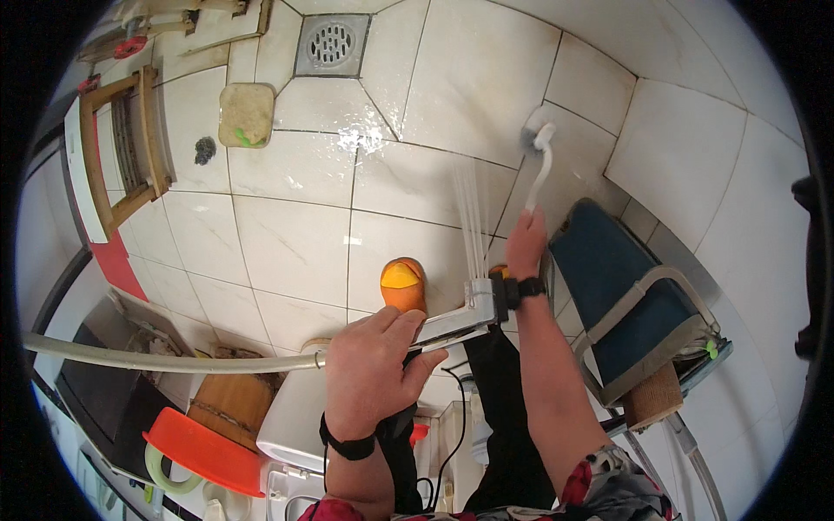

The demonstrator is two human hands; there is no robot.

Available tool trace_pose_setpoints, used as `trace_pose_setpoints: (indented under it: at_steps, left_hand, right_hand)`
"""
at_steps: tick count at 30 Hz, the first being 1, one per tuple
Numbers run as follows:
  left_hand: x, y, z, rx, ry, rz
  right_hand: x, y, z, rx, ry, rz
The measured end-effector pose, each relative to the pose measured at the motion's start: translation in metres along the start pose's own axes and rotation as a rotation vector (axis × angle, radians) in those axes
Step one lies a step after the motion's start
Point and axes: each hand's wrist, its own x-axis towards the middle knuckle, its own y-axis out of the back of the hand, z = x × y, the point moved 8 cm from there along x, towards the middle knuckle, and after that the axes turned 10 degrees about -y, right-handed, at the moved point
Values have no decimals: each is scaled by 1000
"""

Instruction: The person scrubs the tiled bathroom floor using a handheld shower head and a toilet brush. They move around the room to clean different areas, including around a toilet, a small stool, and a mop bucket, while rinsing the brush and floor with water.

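Note:
My left hand is closed round the handle of a chrome shower head. Thin jets of water run from it towards the floor tiles. A pale hose leads from that hand to the left. My right hand grips the white handle of a long-handled scrub brush. The round brush head rests on the wet tiled floor near the right wall, its bristles mostly hidden beneath it. A black band circles each wrist.
A square metal floor drain sits at the far side. Left of it lie a beige pad, a dark scourer and a wooden frame. A blue folding seat stands right, an orange basin lower left. Orange shoes are below me.

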Motion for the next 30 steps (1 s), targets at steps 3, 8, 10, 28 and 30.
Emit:
trace_pose_setpoints:
  at_steps: [3, 8, 10, 28, 30]
  left_hand:
    - [-1, 1, -4, 43, 7, 8]
    - [-3, 6, -10, 79, 26, 45]
    - [-3, 8, -11, 67, 30, 60]
    - [10, -6, 2, 45, -3, -1]
    - [12, -8, 5, 54, -19, -2]
  right_hand:
    - [18, -22, -30, -181, 108, -18]
    - [6, -55, -77, -219, 181, -332]
    - [-5, -47, -95, -209, 360, -314]
    - [-30, -6, 27, 449, -564, -219]
    - [-32, 7, 33, 666, -652, -158]
